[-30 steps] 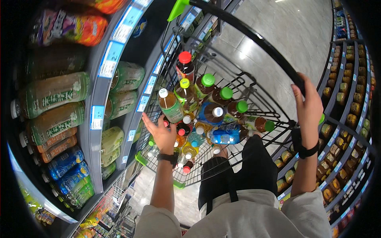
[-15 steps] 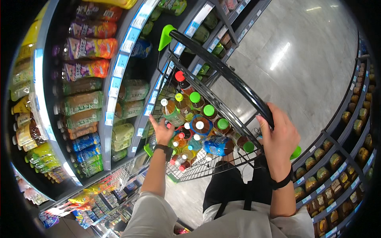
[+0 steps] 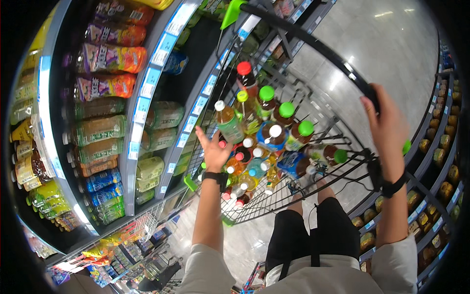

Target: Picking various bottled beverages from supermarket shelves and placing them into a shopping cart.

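Observation:
My right hand (image 3: 388, 125) is closed around the black handle (image 3: 313, 36) of a wire shopping cart (image 3: 293, 205). The cart's basket holds several upright and lying drink bottles with red, green, yellow and white caps. My left hand (image 3: 215, 153) is over the basket's left side, its fingers spread and nothing gripped. Just beside those fingers stands a green-labelled bottle (image 3: 230, 126) with a white cap; whether they touch it I cannot tell. A blue-labelled bottle (image 3: 294, 164) lies tilted nearer to me.
At the left, a store shelf (image 3: 128, 182) carries rows of bottles lying on their sides, with orange-and-purple bottles (image 3: 110, 58) higher up. Curved shelves of jars (image 3: 443, 156) line the right side. Shiny floor (image 3: 364, 49) stretches ahead between them. A white wire rack (image 3: 147, 221) stands lower left.
The cart has shifted to the right and turned a little, its handle moving with my right hand. My left hand has moved slightly right, its fingers still spread.

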A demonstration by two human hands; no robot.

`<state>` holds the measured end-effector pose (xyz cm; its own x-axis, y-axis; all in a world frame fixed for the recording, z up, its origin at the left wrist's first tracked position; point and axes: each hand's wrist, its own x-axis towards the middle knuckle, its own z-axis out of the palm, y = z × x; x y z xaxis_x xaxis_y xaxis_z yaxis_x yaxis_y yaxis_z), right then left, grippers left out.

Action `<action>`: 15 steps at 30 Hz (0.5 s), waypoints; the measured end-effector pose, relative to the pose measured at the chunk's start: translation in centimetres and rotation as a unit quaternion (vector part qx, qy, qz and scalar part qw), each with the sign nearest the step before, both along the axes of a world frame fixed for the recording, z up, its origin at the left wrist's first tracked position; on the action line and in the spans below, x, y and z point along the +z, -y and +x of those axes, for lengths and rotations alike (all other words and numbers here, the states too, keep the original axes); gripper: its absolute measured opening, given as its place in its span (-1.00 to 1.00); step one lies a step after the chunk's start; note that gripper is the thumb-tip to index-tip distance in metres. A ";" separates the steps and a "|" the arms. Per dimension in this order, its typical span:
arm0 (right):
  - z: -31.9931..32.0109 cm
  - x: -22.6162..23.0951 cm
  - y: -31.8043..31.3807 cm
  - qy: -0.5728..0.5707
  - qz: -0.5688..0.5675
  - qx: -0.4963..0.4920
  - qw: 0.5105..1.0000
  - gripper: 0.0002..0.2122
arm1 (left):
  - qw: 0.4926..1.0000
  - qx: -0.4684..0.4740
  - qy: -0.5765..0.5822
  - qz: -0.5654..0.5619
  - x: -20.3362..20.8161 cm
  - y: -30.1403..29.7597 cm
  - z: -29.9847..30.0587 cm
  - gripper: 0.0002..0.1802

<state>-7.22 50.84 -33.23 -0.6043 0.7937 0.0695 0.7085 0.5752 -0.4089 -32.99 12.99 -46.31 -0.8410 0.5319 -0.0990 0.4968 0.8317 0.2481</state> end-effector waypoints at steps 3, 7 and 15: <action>0.5 -0.7 -3.4 -0.026 0.061 0.022 0.998 -0.65 | 1.000 0.002 0.022 0.020 0.6 -2.7 -0.1 -0.32; -0.9 0.0 -6.1 0.027 0.064 0.031 0.997 -0.67 | 0.999 -0.002 0.045 0.004 2.0 -4.6 -0.7 -0.31; -0.7 -1.0 -11.4 0.044 0.098 0.047 0.993 -0.66 | 0.994 -0.025 0.101 -0.010 4.5 -9.0 -1.0 -0.27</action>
